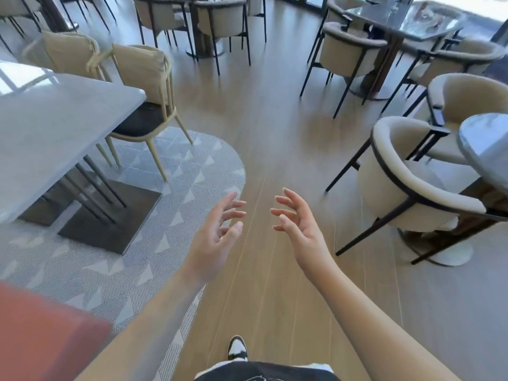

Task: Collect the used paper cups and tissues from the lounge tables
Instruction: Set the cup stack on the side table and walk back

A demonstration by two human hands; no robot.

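Cups and tissues: I am seeing none anywhere.
Left hand (213, 237): fingers (233, 213) hanging released, carrying nothing.
Right hand (298, 224): likewise released, bare.
Grey worktop (55, 119): lying left of my fingers.
Progress: I am judging collection unstarted; I am searching onward.

A wooden plank floor (275, 127) is being shown running through the lounge, with a grey patterned rug (170, 193) lying on it at the left. A grey table (55, 119) is being carried on dark base plates (110, 218) resting on the rug. Chairs (148, 105) are standing around.
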